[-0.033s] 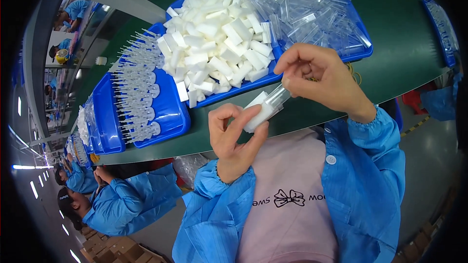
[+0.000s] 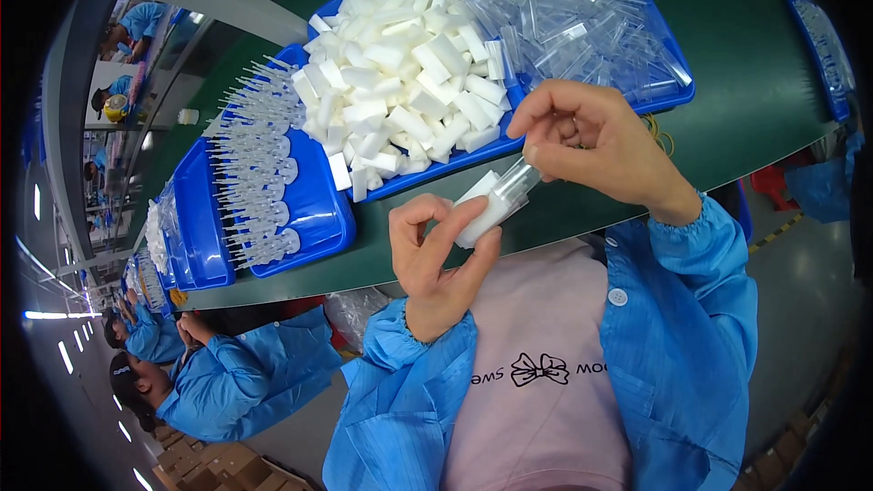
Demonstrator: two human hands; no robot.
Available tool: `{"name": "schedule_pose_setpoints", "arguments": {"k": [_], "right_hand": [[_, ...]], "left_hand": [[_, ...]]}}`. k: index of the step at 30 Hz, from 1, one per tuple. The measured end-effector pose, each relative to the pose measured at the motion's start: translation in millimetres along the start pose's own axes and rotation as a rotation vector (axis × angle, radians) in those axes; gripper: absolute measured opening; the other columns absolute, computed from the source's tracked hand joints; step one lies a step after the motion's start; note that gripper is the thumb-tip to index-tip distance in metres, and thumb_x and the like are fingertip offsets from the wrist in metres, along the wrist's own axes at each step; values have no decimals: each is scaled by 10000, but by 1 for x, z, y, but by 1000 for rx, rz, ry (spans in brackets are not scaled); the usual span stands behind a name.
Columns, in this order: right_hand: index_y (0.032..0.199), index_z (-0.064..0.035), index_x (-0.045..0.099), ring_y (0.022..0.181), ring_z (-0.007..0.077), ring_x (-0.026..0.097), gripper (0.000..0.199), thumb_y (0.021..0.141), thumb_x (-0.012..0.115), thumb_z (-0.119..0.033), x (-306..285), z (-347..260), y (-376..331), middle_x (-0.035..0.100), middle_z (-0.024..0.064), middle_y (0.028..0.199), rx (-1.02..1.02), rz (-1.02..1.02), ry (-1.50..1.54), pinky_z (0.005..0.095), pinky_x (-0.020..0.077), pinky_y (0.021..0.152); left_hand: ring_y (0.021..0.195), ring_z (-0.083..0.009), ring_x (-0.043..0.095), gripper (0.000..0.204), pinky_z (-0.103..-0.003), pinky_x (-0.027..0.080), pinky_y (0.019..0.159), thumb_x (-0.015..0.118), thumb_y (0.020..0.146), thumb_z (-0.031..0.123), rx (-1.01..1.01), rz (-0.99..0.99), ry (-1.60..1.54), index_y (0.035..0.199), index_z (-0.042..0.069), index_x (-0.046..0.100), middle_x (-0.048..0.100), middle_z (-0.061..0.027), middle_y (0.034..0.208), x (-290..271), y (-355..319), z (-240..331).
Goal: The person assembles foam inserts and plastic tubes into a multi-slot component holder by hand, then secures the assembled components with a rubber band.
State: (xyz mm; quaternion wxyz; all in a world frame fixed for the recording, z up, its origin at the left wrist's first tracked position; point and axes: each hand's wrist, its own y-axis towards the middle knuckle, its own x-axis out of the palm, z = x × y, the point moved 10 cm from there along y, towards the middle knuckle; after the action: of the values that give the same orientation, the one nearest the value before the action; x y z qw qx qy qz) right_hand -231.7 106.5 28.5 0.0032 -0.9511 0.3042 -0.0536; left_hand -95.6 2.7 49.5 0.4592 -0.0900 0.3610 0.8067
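Between the thumb and fingers of my left hand (image 2: 436, 259) is a white foam block (image 2: 475, 229), tilted up toward the right. My right hand (image 2: 596, 150) pinches the upper end of a clear plastic tube (image 2: 520, 180), whose lower end meets the foam. Whether the foam sits inside the tube or beside it, I cannot tell. Both hands are over the table's near edge. Just beyond them lies a heap of white foam blocks (image 2: 400, 64) in a blue tray, and to its right a heap of clear plastic pieces (image 2: 573, 32) in another.
Left of the foam, a blue tray (image 2: 314, 232) carries rows of thin translucent spiky parts (image 2: 250, 164). More trays line the green table (image 2: 746, 109) to the far left. Yellowish bands (image 2: 662, 138) lie by my right wrist. A co-worker in blue (image 2: 236, 377) sits at left.
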Motion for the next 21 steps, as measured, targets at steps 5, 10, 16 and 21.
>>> {"name": "schedule_pose_setpoints", "arguments": {"k": [5,10,16,21], "right_hand": [[961,11,594,734,56,564,157,809,605,-27,6,-5,0,582,20,804,-65,-27,-7,207,470,634],[984,8,601,741,73,573,179,806,603,-4,11,-44,-15,587,27,818,-405,69,-442,225,475,660],[1070,18,565,827,92,569,279,794,606,28,-5,-30,-17,580,48,896,-269,102,-102,238,460,759],[1046,19,563,827,100,574,250,801,609,22,-10,-18,-17,555,74,970,-248,141,14,234,481,738]], "left_hand": [[823,-204,515,396,-301,445,702,764,581,-34,14,-24,31,962,44,687,466,-67,916,-1,1,5],[850,-193,512,522,-305,458,744,786,578,-20,-18,-35,63,1075,44,639,470,-72,950,2,3,-1],[1121,-209,511,650,-303,460,876,762,728,101,-412,-36,-931,1266,-21,418,470,-142,1254,23,-4,-44],[1004,-173,578,497,-280,463,868,720,767,42,-642,-151,-974,1192,-25,471,592,-110,1077,41,-25,-69]]}}
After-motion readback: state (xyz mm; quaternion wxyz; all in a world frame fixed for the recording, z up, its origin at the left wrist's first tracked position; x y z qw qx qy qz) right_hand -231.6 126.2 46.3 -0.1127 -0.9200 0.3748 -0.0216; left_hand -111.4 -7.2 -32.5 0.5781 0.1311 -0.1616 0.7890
